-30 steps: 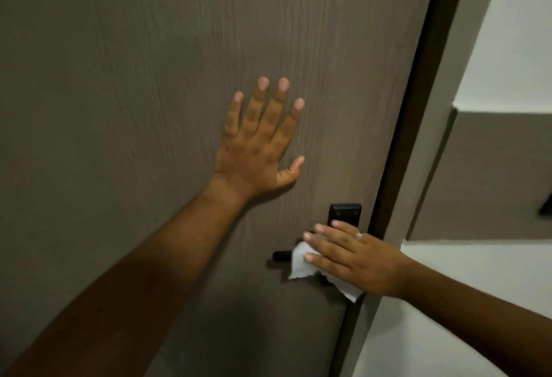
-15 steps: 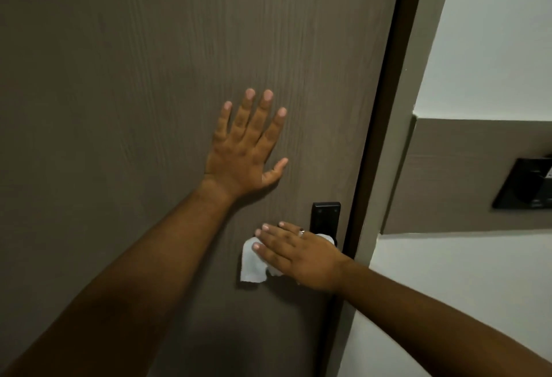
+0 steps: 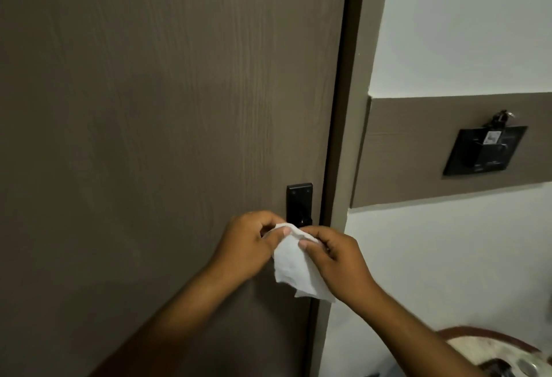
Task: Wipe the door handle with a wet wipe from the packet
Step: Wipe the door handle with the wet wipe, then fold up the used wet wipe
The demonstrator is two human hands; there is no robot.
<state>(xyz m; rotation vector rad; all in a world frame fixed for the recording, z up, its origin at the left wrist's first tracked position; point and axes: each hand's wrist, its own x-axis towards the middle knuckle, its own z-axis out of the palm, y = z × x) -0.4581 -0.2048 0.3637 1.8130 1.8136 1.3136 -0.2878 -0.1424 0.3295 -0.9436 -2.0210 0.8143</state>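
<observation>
Head view, read left to right. The brown wood-grain door (image 3: 149,122) fills the left and centre of what I see. My left hand (image 3: 249,245) comes up from the lower left with its fingers curled; its grip pinches the upper left edge of the white wet wipe (image 3: 294,266). The wipe is held between both hands just in front of the door, its crumpled body hanging down below the fingers to a ragged lower corner. Directly above the wipe sits the black plate of the door handle (image 3: 299,205), mounted near the door's right edge; the lever part is hidden behind the wipe and the hands, so I cannot tell whether the wipe touches it. My right hand (image 3: 337,260) enters from the lower right, its grip closed on the wipe's upper right edge, thumb on the front of the sheet. Beyond the dark door frame (image 3: 343,107) stands a white wall (image 3: 463,18) crossed by a brown panel (image 3: 418,143), which carries a black wall plate (image 3: 484,149) with keys hanging at its top. A round rimmed object (image 3: 490,349) shows at the lower right corner, too cropped to identify.
</observation>
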